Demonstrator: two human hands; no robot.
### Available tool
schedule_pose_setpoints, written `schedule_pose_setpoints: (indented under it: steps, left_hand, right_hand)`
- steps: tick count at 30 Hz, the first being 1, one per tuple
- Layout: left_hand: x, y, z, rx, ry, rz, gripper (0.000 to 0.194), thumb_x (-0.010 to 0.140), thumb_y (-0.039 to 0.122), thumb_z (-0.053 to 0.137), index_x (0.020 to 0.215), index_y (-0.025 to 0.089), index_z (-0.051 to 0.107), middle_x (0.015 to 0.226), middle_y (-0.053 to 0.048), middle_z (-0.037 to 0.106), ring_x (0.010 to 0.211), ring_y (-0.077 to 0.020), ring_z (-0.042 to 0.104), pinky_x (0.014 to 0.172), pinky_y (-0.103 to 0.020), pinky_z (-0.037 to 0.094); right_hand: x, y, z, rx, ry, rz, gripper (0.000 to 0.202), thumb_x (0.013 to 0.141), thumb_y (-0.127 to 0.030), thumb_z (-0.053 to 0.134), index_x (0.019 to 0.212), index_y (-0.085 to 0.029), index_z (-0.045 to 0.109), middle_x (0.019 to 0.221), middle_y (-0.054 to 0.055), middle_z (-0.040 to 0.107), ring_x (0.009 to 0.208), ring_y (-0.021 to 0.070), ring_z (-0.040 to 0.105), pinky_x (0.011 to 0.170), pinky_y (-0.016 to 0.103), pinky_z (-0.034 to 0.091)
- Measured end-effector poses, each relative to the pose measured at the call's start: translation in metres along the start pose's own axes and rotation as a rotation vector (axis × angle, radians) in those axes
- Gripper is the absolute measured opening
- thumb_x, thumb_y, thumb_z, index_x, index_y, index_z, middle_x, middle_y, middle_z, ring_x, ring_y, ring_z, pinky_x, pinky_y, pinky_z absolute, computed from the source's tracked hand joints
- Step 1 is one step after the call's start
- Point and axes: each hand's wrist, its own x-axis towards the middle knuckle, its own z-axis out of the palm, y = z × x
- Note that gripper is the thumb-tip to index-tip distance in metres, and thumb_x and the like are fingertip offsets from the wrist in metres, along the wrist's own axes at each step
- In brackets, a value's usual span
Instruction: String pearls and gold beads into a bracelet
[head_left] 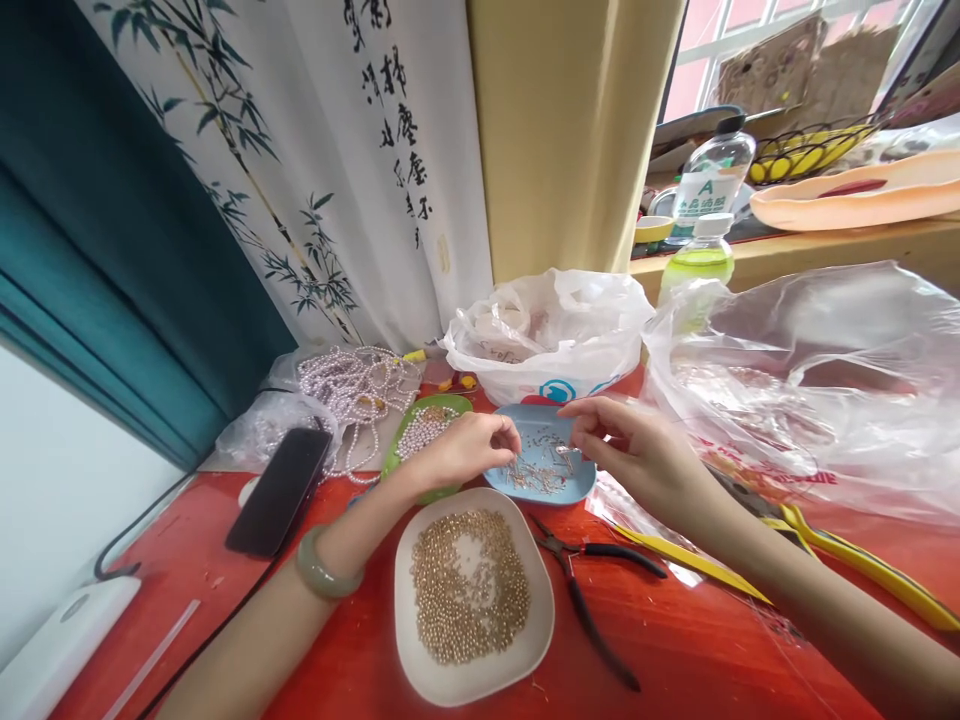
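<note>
Red counter [364, 645] is stretching out beneath a bamboo-print curtain [300, 150], and the action is centring on the blue tray [516, 420]. Well left of that tray, a phone [279, 492] is lying dark; nearer to it, pearly strands [356, 385] are heaping up, and a green tray [391, 460] is sitting just beside it. And now the left hand [472, 445], hovering at the blue tray's left side! It should be staying low, I'd judge, so any slipped piece is landing on blue. Its grip is looking narrow; whether it is pinching anything, I cannot tell. Across the blue tray, slim metal pieces [544, 478] are lying loose, while in front of it a cream dish [541, 600] is holding gold beads [435, 610]. Over its right side the right hand [619, 440] is curling, grip fairly narrow, a bright speck [565, 450] showing by the fingertips, possibly held; I cannot tell. Taking single pieces would probably be paying off. Front-right of the blue tray, pliers [559, 548] are lying splayed.
</note>
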Motion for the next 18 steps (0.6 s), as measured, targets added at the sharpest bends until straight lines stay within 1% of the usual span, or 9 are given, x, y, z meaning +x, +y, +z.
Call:
schedule_pose_setpoints:
  steps: [4, 7, 10, 12, 13, 15, 18]
  left_hand:
    - [0.001, 0.005, -0.001, 0.211, -0.107, 0.117, 0.011, 0.068, 0.016, 0.056, 0.075, 0.018, 0.064, 0.078, -0.003, 0.065, 0.078, -0.016, 0.055, 0.067, -0.026, 0.039]
    - [0.005, 0.008, -0.001, 0.351, -0.191, 0.124, 0.009, 0.068, 0.017, 0.058, 0.071, 0.02, 0.066, 0.074, -0.003, 0.065, 0.08, -0.0189, 0.053, 0.064, -0.027, 0.037]
    - [0.008, 0.01, -0.002, 0.384, -0.214, 0.106, 0.007, 0.069, 0.018, 0.057, 0.068, 0.018, 0.064, 0.073, -0.004, 0.064, 0.079, -0.019, 0.052, 0.063, -0.027, 0.036]
    - [0.008, 0.009, -0.003, 0.311, -0.194, 0.087, 0.008, 0.07, 0.019, 0.055, 0.069, 0.017, 0.062, 0.074, -0.004, 0.063, 0.077, -0.0176, 0.053, 0.064, -0.027, 0.037]
    - [0.008, 0.009, -0.003, 0.238, -0.174, 0.074, 0.008, 0.071, 0.02, 0.054, 0.07, 0.016, 0.061, 0.074, -0.004, 0.062, 0.076, -0.0165, 0.053, 0.065, -0.026, 0.038]
    - [0.007, 0.006, -0.002, 0.043, -0.13, 0.04, 0.009, 0.073, 0.019, 0.051, 0.073, 0.015, 0.059, 0.076, -0.004, 0.062, 0.073, -0.0144, 0.054, 0.065, -0.026, 0.039]
    - [0.005, 0.001, 0.001, -0.286, -0.033, -0.023, 0.005, 0.073, 0.017, 0.051, 0.075, 0.014, 0.054, 0.074, -0.004, 0.062, 0.07, -0.0129, 0.057, 0.064, -0.025, 0.041]
  right_hand:
    - [0.0, 0.002, 0.006, 0.123, -0.049, 0.074, 0.019, 0.078, -0.021, 0.043, 0.096, -0.017, 0.048, 0.066, -0.001, 0.053, 0.058, 0.0126, 0.051, 0.053, 0.027, 0.043]
    - [-0.001, 0.001, 0.009, 0.129, -0.074, 0.09, 0.021, 0.079, -0.022, 0.043, 0.098, -0.017, 0.046, 0.066, -0.002, 0.051, 0.057, 0.0124, 0.049, 0.051, 0.026, 0.042]
    - [-0.002, 0.001, 0.01, 0.137, -0.084, 0.093, 0.021, 0.079, -0.022, 0.043, 0.099, -0.018, 0.045, 0.067, -0.001, 0.05, 0.058, 0.0125, 0.049, 0.051, 0.026, 0.042]
    - [-0.002, 0.001, 0.01, 0.177, -0.101, 0.098, 0.021, 0.079, -0.021, 0.043, 0.1, -0.018, 0.045, 0.069, 0.0, 0.052, 0.061, 0.0129, 0.051, 0.054, 0.027, 0.043]
    - [-0.003, 0.001, 0.009, 0.212, -0.113, 0.101, 0.022, 0.079, -0.021, 0.043, 0.101, -0.017, 0.044, 0.071, 0.0, 0.052, 0.062, 0.013, 0.052, 0.055, 0.027, 0.044]
    - [-0.003, 0.002, 0.01, 0.269, -0.129, 0.109, 0.027, 0.079, -0.021, 0.043, 0.106, -0.017, 0.041, 0.073, 0.001, 0.053, 0.062, 0.0127, 0.054, 0.057, 0.027, 0.046]
    - [-0.005, 0.003, 0.014, 0.258, -0.109, 0.142, 0.037, 0.079, -0.019, 0.042, 0.116, -0.019, 0.034, 0.075, -0.001, 0.053, 0.057, 0.0109, 0.053, 0.055, 0.027, 0.045]
